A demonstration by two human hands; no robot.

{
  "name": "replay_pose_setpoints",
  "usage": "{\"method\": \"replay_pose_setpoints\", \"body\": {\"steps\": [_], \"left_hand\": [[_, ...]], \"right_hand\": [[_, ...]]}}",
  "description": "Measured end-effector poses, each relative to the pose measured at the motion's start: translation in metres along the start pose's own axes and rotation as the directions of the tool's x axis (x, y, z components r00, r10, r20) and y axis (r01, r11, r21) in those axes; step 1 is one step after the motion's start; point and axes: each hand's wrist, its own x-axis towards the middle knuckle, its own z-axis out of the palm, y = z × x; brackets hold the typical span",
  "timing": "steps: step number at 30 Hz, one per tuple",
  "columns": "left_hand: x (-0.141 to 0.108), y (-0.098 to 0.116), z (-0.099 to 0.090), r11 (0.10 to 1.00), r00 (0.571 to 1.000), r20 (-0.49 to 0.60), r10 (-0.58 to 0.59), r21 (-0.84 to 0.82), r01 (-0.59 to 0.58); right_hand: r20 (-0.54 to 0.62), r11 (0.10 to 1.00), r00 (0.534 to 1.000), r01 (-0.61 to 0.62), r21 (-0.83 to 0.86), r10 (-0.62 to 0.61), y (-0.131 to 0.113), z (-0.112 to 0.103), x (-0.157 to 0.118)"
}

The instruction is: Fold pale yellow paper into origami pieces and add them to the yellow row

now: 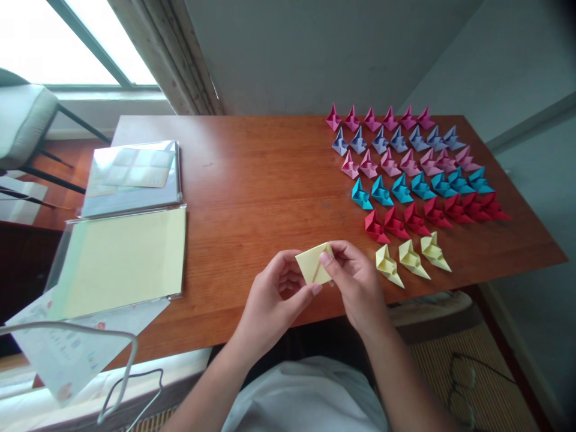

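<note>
Between my two hands, above the table's front edge, is a small folded piece of pale yellow paper [311, 264], roughly square with a crease line across its face. My left hand [276, 294] pinches its left and lower edges, the thumb at the bottom corner. My right hand [355, 279] grips its right side with the thumb pressed flat on the front; the fingers behind are mostly hidden. Just right of my right hand stand three yellow origami boats [411, 259], the nearest one close to my knuckles.
Rows of folded paper boats, including red [416, 219], blue [422, 186] and lilac [398, 140] ones, fill the table's right side. At left lie a stack of yellow paper [130, 258] and a plastic-wrapped pack [132, 177]. A white cable [130, 360] hangs at lower left.
</note>
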Motion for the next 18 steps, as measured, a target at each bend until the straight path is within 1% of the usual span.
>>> {"method": "replay_pose_setpoints", "body": {"steps": [2, 5, 8, 10, 12, 15, 18], "left_hand": [[0.000, 0.001, 0.000, 0.999, 1.000, -0.004, -0.016, 0.037, 0.016], [0.000, -0.001, 0.000, 0.995, 1.000, -0.025, -0.019, 0.096, 0.021], [0.000, -0.003, -0.001, 0.990, 1.000, -0.017, -0.011, 0.139, 0.013], [0.000, -0.004, -0.002, 0.990, 1.000, -0.011, -0.009, 0.139, 0.010], [0.000, -0.002, -0.002, 0.992, 1.000, -0.004, -0.003, 0.127, 0.003], [-0.001, 0.000, -0.001, 0.993, 1.000, 0.002, 0.015, 0.120, -0.015], [-0.002, 0.001, -0.002, 0.988, 1.000, 0.005, 0.029, 0.155, -0.029]], "right_hand": [[-0.013, 0.999, 1.000, 0.014, 0.036, -0.013, 0.003, 0.001, 0.000], [0.015, 0.999, 1.000, 0.023, 0.047, -0.024, 0.004, -0.001, 0.000], [0.103, 1.000, 0.995, 0.015, 0.007, -0.015, -0.002, -0.007, 0.001], [0.181, 0.999, 0.983, -0.003, -0.034, 0.009, -0.008, -0.009, 0.001], [0.227, 0.997, 0.973, -0.014, -0.079, 0.032, -0.013, -0.011, 0.001], [0.236, 0.994, 0.971, -0.013, -0.112, 0.039, -0.017, -0.011, 0.001], [0.245, 0.995, 0.969, 0.014, -0.096, 0.009, -0.016, -0.012, 0.001]]}}
